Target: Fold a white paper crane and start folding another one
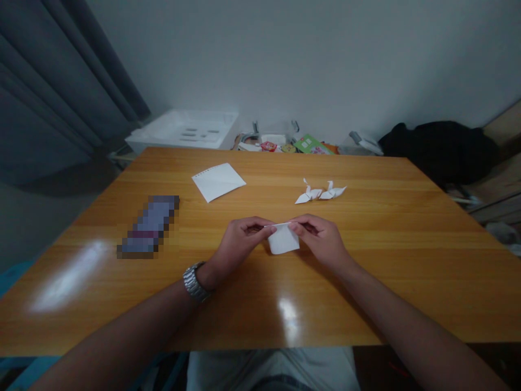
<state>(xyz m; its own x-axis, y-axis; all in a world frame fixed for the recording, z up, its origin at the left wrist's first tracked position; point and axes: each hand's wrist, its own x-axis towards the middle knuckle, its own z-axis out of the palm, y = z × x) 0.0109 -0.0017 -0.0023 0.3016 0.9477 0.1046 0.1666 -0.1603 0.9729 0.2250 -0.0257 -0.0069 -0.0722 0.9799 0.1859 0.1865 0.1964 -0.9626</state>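
Observation:
Between my two hands is a small folded piece of white paper [284, 240], raised a little in front of me with its lower part hanging down. My left hand [244, 239] pinches its upper left corner between thumb and fingers. At the upper right corner, my right hand [319, 236] grips the same paper, thumb on the near face. The fingertips behind the paper are partly hidden. Beyond my right hand, two white origami cranes [321, 193] sit side by side. A flat sheet of white paper [218, 182] with punched holes along one edge lies beyond my left hand.
A blurred-out, phone-like dark object [148, 227] lies left on the wooden table [386, 217]. Past the far edge are a white plastic tray [183, 127] and a green booklet [311, 144] among small items. A black cloth heap [439, 146] is at the right.

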